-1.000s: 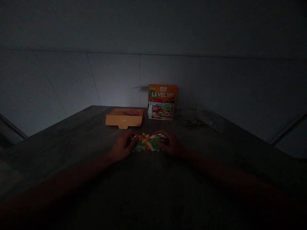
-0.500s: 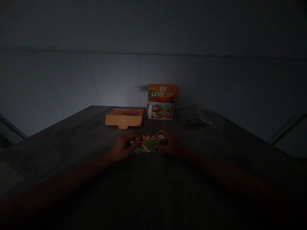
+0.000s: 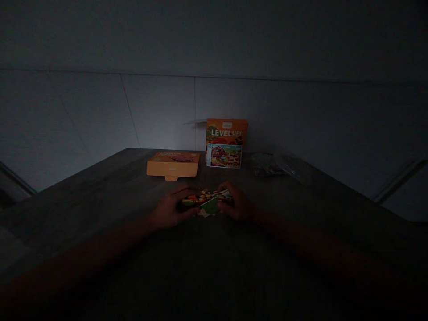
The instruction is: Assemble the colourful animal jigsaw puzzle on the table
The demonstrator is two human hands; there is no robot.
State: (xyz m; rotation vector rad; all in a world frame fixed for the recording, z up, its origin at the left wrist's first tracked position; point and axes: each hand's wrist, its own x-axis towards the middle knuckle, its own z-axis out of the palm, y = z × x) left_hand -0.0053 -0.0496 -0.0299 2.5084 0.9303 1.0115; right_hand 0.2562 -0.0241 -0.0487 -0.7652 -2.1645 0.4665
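Several jigsaw puzzle pieces [image 3: 210,206] lie bunched in a heap between my two hands, a green one in front and red, orange and yellow ones behind. My left hand [image 3: 172,208] curls around the heap's left side, thumb in front and fingers behind, closed on pieces there. From the right, my right hand [image 3: 238,204] grips pieces between thumb and fingers. Dim light hides the exact outlines of the pieces and some fingertips.
An orange box [image 3: 172,168] with a front tab lies behind my left hand. Further back stands an orange "LEVEL UP!" box [image 3: 227,130], a farm picture card [image 3: 224,156] leaning on it. Clear plastic bags [image 3: 290,168] lie at right on the grey table [image 3: 133,174], before a pale wall.
The heap has shifted between my hands; the green piece is tilted differently and sits slightly lower. My left thumb has moved lower and toward the front. The boxes stay put.
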